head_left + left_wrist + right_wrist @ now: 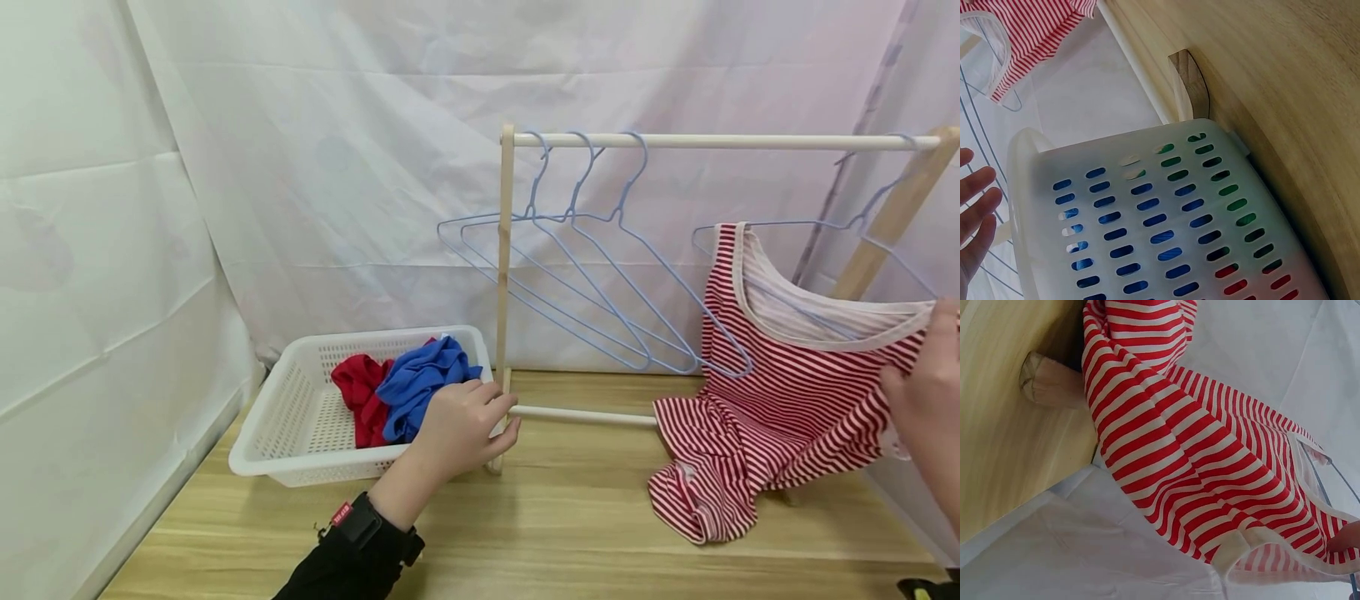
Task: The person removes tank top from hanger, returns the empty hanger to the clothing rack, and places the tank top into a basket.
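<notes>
A red-and-white striped tank top (795, 392) hangs by one shoulder strap from a blue hanger (795, 222) at the rack's right end, its lower part bunched on the table. My right hand (926, 400), cut by the frame edge, pinches the other strap beside the hanger's right arm; in the right wrist view only fingertips (1344, 542) show on the striped cloth. My left hand (465, 421) is over the right rim of a white plastic basket (300, 462), near the rack's left post, fingers loosely spread and holding nothing. Inside the basket lie blue cloth (427, 383) and red cloth (363, 396).
Three bare blue hangers (577, 218) hang toward the left of the rack's top rail (750, 142). A low crossbar (585, 416) joins the wooden post (504, 267) near the table (570, 533). White sheeting (337, 167) stands behind and at the sides.
</notes>
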`<state>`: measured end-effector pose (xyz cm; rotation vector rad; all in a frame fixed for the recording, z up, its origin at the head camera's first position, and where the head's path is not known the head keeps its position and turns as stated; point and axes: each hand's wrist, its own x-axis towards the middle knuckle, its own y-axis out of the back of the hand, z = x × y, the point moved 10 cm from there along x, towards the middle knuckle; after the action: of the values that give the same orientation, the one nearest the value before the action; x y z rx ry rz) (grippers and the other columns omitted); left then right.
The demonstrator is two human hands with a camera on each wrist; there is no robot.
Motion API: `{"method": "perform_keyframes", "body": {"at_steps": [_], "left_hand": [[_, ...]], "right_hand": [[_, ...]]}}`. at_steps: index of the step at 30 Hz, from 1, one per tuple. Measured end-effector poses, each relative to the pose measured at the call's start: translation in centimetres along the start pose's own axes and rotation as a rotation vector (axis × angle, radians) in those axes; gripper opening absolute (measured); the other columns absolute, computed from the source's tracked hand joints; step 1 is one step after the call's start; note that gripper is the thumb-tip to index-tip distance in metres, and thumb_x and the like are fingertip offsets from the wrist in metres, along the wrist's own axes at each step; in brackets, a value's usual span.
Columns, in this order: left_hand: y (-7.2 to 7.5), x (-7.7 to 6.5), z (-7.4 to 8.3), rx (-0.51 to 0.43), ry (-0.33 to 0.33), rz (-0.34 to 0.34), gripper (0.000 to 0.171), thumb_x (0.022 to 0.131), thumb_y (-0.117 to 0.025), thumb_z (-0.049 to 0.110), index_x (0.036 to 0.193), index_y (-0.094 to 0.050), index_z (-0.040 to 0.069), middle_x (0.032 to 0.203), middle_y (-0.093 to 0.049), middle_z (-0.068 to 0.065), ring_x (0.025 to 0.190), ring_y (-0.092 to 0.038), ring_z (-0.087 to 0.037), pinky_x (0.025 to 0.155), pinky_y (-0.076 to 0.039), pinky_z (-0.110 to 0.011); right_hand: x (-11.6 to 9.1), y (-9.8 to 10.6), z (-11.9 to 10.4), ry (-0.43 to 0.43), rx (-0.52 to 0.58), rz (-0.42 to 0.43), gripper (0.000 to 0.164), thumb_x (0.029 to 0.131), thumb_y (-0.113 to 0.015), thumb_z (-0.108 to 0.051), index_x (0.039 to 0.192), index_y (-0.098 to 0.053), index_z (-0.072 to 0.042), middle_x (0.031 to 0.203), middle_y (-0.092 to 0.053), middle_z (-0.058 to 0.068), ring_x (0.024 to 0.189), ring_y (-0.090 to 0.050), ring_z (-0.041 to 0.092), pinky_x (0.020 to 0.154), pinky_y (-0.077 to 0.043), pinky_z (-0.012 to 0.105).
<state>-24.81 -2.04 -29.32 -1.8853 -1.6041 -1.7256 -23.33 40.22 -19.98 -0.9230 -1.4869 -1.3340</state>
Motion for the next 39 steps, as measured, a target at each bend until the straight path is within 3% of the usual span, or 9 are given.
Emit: {"method": "perform_keyframes", "body": {"at_steps": [3, 10, 14, 21, 30, 37, 39], "left_hand": [[0.1, 0.0, 0.0, -0.002, 0.005, -0.003, 0.024, 0.084, -0.052, 0.035, 0.088, -0.066, 0.016, 0.080, -0.063, 0.003, 0.067, -0.054, -0.010, 0.056, -0.050, -0.023], [0.2, 0.2, -0.2, 0.000, 0.017, 0.001, 0.022, 0.082, -0.056, 0.034, 0.088, -0.066, 0.016, 0.080, -0.063, 0.003, 0.068, -0.055, -0.011, 0.056, -0.051, -0.024], [-0.2, 0.3, -0.4, 0.004, 0.029, -0.031, 0.023, 0.082, -0.056, 0.036, 0.089, -0.066, 0.016, 0.079, -0.062, 0.003, 0.066, -0.054, -0.011, 0.054, -0.050, -0.024], [-1.3, 0.2, -0.6, -0.002, 0.068, -0.119, 0.023, 0.081, -0.059, 0.038, 0.090, -0.064, 0.017, 0.077, -0.061, 0.003, 0.063, -0.053, -0.011, 0.051, -0.049, -0.025], [-1.4, 0.2, -0.7, -0.025, 0.081, -0.130, 0.025, 0.083, -0.054, 0.038, 0.091, -0.065, 0.016, 0.078, -0.061, 0.003, 0.066, -0.055, -0.011, 0.054, -0.050, -0.026], [-0.7, 0.4, -0.6, -0.017, 0.080, -0.115, 0.024, 0.083, -0.055, 0.037, 0.091, -0.064, 0.016, 0.080, -0.062, 0.003, 0.067, -0.055, -0.011, 0.054, -0.050, -0.025], [-0.6, 0.4, -0.6, -0.016, 0.082, -0.112, 0.024, 0.084, -0.055, 0.037, 0.092, -0.064, 0.016, 0.081, -0.063, 0.002, 0.068, -0.056, -0.011, 0.055, -0.050, -0.025]], "right_hand": [[0.2, -0.1, -0.4, -0.017, 0.026, 0.008, 0.070, 0.071, -0.053, 0.006, 0.136, -0.028, -0.003, 0.119, -0.039, 0.038, 0.107, -0.038, 0.051, 0.083, -0.033, 0.065], [0.8, -0.1, -1.2, -0.019, 0.091, 0.044, 0.075, 0.065, -0.055, 0.009, 0.135, -0.031, -0.002, 0.125, -0.037, 0.035, 0.116, -0.033, 0.045, 0.095, -0.031, 0.058], [1.4, -0.2, -1.7, 0.003, 0.099, 0.041, 0.076, 0.064, -0.055, 0.009, 0.136, -0.030, -0.001, 0.123, -0.037, 0.036, 0.113, -0.035, 0.048, 0.092, -0.032, 0.062], [2.3, -0.6, -2.9, 0.048, -0.028, -0.055, 0.079, 0.070, -0.059, 0.005, 0.138, -0.022, -0.001, 0.123, -0.035, 0.037, 0.112, -0.035, 0.048, 0.084, -0.036, 0.066], [2.6, 0.0, -3.8, 0.035, -0.041, -0.050, 0.083, 0.069, -0.064, 0.001, 0.139, -0.021, -0.004, 0.124, -0.036, 0.035, 0.111, -0.037, 0.047, 0.083, -0.038, 0.065], [1.8, 1.5, -5.6, 0.126, 0.012, 0.070, 0.079, 0.064, -0.068, -0.010, 0.134, -0.031, 0.001, 0.115, -0.043, 0.037, 0.100, -0.043, 0.050, 0.073, -0.040, 0.066], [1.4, 1.7, -5.7, 0.121, 0.030, 0.068, 0.080, 0.065, -0.068, -0.013, 0.134, -0.031, 0.001, 0.115, -0.043, 0.037, 0.100, -0.043, 0.050, 0.073, -0.041, 0.065]]}}
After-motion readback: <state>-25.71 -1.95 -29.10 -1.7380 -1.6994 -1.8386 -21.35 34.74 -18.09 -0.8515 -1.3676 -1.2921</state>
